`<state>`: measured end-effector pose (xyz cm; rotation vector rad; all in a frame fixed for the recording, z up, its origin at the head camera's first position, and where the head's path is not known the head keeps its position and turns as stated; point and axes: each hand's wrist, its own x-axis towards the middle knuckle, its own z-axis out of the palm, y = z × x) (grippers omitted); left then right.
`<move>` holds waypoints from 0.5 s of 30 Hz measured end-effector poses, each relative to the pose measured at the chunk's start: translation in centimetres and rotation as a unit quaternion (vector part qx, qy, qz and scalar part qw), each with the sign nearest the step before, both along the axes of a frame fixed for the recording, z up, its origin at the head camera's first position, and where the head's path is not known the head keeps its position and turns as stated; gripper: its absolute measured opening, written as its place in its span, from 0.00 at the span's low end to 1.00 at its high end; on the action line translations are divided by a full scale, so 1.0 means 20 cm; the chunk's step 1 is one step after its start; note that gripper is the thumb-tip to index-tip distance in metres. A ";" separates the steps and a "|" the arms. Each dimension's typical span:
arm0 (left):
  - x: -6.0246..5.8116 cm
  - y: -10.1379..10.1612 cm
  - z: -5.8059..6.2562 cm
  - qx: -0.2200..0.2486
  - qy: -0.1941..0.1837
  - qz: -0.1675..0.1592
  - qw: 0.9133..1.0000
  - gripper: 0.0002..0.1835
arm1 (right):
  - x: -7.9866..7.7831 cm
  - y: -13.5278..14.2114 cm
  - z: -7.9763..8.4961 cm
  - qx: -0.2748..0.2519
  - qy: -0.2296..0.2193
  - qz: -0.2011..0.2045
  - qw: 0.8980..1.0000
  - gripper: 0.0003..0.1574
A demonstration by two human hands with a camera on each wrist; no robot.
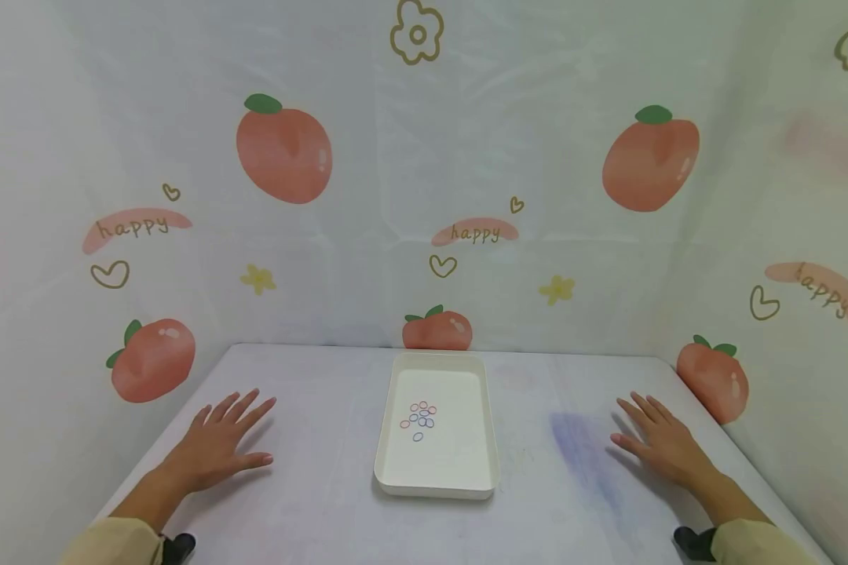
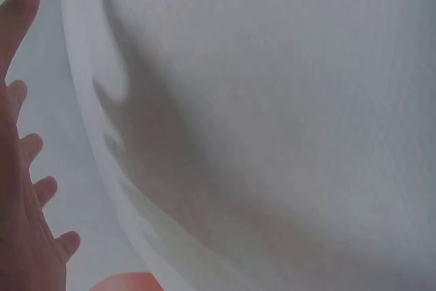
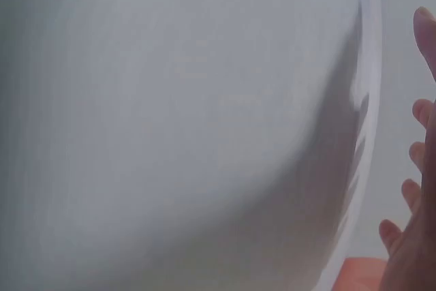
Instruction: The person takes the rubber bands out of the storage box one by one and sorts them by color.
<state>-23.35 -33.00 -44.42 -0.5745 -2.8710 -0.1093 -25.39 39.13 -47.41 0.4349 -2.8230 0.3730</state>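
Observation:
My left hand point(image 1: 215, 447) hovers over the left part of the table, palm down, its fingers spread and holding nothing. On the right side my right hand point(image 1: 660, 443) hangs over the table in the same way, fingers apart, with a shadow beneath it. Between the hands lies a shallow white tray point(image 1: 466, 439), and neither hand touches it. Several small red and blue rings point(image 1: 423, 422) are grouped in the left half of the tray. Both wrist views show spread fingers at the edge and the white table surface below, with no object in the grasp.
The white table point(image 1: 325, 439) has a bluish stain point(image 1: 583, 451) near the right hand. A pale curtain point(image 1: 367, 259) printed with peaches, flowers and hearts encloses the table at the back and sides. Dark straps point(image 1: 694, 543) circle the wrists by the beige sleeves.

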 end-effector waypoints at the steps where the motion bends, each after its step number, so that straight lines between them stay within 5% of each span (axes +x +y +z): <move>1: 0.00 0.01 0.00 0.004 -0.001 -0.001 1.000 0.47 | 0.00 -0.01 0.00 -0.004 0.008 0.002 1.000 0.44; 15: -0.02 0.06 -0.04 0.072 -0.005 -0.028 0.997 0.41 | -0.05 -0.15 0.01 -0.042 0.068 -0.015 0.997 0.37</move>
